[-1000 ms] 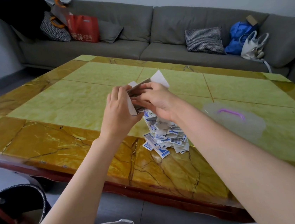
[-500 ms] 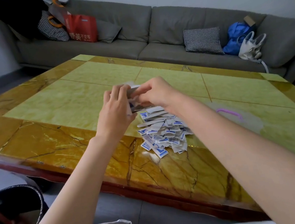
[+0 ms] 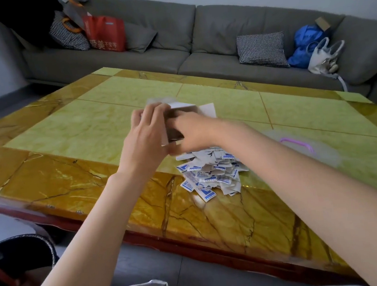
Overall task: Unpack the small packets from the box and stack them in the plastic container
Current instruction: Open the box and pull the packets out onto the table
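A small white cardboard box with open flaps is held above the table, its dark opening turned toward me. My left hand grips its left side. My right hand is at the opening with its fingers reaching inside; whether it pinches anything is hidden. Below lies a heap of several small white-and-blue packets on the marble table. The clear plastic container with a purple handle sits to the right of the heap, blurred.
A grey sofa runs behind the table, bearing a red bag, checked cushions and blue and white bags. A dark bin stands at lower left by the table's near edge.
The box has been turned so its opening faces me, and my right hand has moved into it. The packet heap has grown and spread a little.
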Demonstrator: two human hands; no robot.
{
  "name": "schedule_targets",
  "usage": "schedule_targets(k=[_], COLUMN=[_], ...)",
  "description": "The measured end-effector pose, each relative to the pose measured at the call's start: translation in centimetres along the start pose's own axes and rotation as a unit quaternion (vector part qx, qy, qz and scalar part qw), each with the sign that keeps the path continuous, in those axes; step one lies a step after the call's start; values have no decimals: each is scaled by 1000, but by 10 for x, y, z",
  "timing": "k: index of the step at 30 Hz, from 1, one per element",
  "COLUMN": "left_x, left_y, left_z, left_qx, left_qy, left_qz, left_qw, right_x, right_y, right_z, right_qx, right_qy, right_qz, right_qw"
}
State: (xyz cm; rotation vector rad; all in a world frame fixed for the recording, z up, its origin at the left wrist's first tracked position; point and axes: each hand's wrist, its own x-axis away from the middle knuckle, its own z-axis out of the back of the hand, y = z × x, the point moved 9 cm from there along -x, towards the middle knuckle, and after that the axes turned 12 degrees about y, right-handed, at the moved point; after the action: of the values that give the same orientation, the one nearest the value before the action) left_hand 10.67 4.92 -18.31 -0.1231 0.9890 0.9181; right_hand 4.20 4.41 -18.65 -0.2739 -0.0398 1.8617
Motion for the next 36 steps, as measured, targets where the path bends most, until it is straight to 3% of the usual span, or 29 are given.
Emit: schedule_targets(k=[4,18,26,36], left_x=[2,7,8,11], left_y=[18,14,-2,-31], left_z=[0,2,-3,-3], left_qx=[38,17,-7,-33], left_qy=[-1,24,32,19], left_qz=[-67,-90,-61,36], left_qw=[997,996,998,999], right_x=[-11,0,13,41], right_y=[25,14,14,57], right_z=[-40,-31,3,58], right_qx=[141,-2,-149,-88], right_qy=[-104,-55,100,250], right_qz=[-18,-72,-8,-53], right_qw=[984,996,984,963])
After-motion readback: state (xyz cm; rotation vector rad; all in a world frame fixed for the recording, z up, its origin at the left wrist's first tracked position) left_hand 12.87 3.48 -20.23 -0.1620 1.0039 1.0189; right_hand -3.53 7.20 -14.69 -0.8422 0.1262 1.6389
